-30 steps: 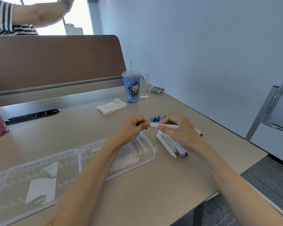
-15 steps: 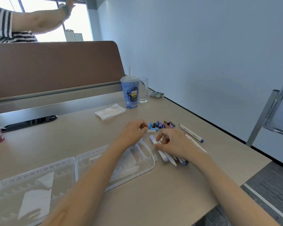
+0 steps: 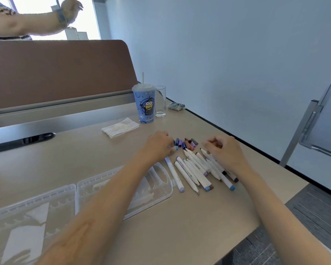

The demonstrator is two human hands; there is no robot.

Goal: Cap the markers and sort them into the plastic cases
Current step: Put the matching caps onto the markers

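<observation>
Plastic first: reaching the left hand [image 3: 157, 146] into the loose caps [image 3: 187, 143], fingertips narrowing on a pale blue one, though cannot tell whether gripping it yet. Curling the right hand [image 3: 225, 150] half shut above the markers [image 3: 195, 169]; cannot tell if anything small is inside. No longer holding a marker between both hands as a second ago, having laid it back in the row beside the open clear case [image 3: 122, 190]. Probably hunting the next matching cap; not yet loading any marker into the case. Working on a beige table [image 3: 180, 236], keeping clear of the cartoon cup [image 3: 146, 106], glass [image 3: 160, 101] and napkin [image 3: 120, 127], facing a pale blue wall [image 3: 237, 64].
</observation>
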